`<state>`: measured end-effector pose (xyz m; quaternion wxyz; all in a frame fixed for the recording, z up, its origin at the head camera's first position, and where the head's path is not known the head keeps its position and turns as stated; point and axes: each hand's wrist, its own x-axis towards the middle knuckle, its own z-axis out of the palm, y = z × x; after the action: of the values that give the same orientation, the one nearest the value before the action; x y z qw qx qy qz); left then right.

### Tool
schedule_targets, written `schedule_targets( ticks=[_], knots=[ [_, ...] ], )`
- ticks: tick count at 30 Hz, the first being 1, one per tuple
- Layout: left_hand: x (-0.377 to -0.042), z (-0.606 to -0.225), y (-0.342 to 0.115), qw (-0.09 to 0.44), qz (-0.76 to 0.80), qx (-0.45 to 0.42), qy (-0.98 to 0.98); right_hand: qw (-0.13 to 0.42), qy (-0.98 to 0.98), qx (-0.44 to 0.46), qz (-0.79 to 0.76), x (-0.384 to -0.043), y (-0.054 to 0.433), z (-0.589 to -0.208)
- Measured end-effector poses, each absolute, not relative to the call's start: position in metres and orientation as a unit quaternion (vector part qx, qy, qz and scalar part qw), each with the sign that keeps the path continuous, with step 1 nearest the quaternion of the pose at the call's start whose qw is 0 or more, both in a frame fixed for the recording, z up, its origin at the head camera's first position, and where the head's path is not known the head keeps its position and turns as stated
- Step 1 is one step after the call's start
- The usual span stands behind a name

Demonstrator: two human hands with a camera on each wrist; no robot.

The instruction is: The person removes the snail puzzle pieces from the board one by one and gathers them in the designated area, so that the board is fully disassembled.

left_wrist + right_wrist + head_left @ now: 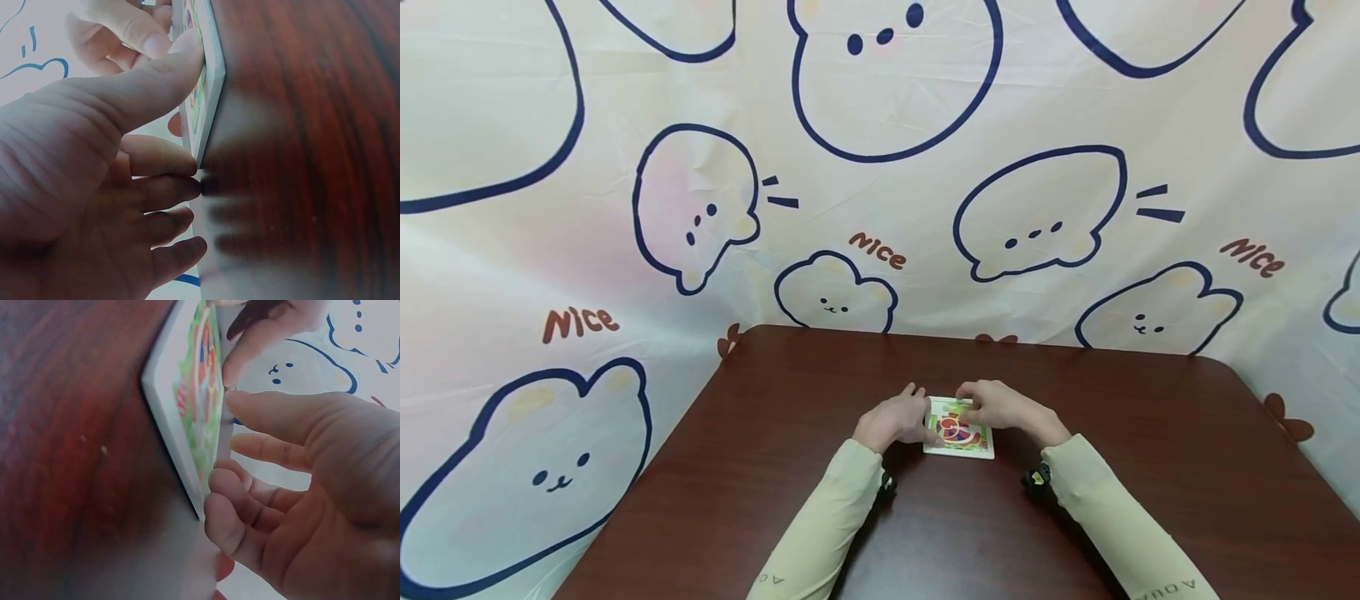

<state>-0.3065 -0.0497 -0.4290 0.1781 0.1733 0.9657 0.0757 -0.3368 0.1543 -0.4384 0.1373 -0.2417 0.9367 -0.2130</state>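
Observation:
A thin, square picture board (977,452) with a white border and a red, green and purple picture lies flat on the table. My left hand (898,419) holds its left side: the thumb lies over the picture, and the index fingertip is right at the edge in the left wrist view. The other left fingers spread along the table beside it. Over the board's upper right part is my right hand (1000,406), its thumb and bent fingers apart, with nothing seen between them. In the right wrist view, those fingertips (220,509) overlap the board's edge.
The dark brown wooden table (790,400) extends around the board on all sides. Behind it hangs a pale cloth (925,200) printed with blue bear outlines. Both forearms wear pale sleeves (835,517), with dark wrist devices (1037,478) beneath.

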Motion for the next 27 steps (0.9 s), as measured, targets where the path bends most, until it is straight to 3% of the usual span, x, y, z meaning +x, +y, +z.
schedule_targets(
  ticks=[17, 27],
  knots=[
    [-0.3074, -0.4269, -0.0509, 0.177, 0.093, 0.170, 0.965, 0.150, 0.938, -0.235, -0.205, -0.3391, 0.1486, -0.4410],
    [-0.3060, -0.4279, -0.0499, 0.174, 0.078, 0.177, 0.966, 0.204, 0.923, -0.208, -0.250, -0.3429, 0.1479, -0.4468]
  ],
)
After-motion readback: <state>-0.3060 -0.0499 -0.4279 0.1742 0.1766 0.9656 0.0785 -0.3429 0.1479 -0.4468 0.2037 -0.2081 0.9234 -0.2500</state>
